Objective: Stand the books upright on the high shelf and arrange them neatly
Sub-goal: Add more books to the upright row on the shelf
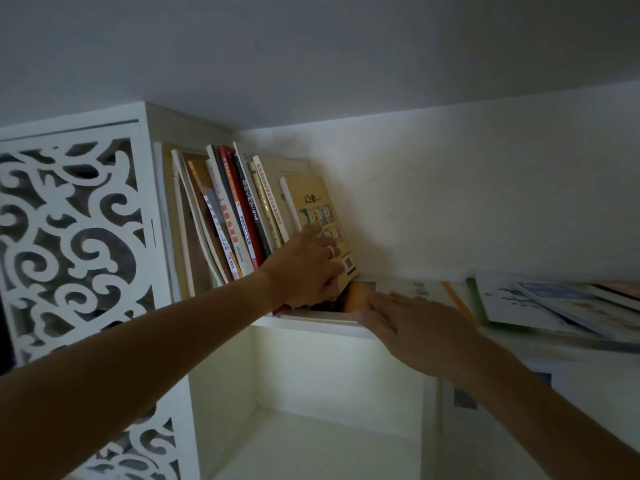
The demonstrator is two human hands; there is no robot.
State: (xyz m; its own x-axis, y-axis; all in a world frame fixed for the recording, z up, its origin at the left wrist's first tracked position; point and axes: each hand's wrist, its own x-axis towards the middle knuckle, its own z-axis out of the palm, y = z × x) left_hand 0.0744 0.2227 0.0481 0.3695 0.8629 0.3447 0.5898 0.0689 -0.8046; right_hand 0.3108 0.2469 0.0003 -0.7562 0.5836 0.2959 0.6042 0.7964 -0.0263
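- A row of books [235, 216] is stood on the high shelf [322, 325], packed towards the left end against the side wall of the unit, and every spine is seen leaning to the left, so the row is judged upright but not yet neat.
- The yellow book [318, 216] at the right end of the row is steadied by the left hand [304, 268], whose fingers are laid on its cover while the thumb side is curled round its lower edge; it is probably held so that the row does not slide down.
- An orange book [360, 296] is seen low on the shelf just right of the yellow one; whether it is lying or being tipped up cannot be told.
- The right hand [412, 327] is laid flat, fingers straight, on the shelf just beside the orange book; nothing is gripped by it, and it is judged to be pushing that book leftward into the row.
- Further right, a pile of flat books [554, 303] is left lying on the shelf, among them one with a green edge [476, 299]; these are judged still to be stood up.
- The unit is white, with a carved fretwork panel [72, 237] at the left and an open compartment [311, 410] below the shelf.
- The room is dim, with a pale wall [450, 185] behind and the ceiling close above.
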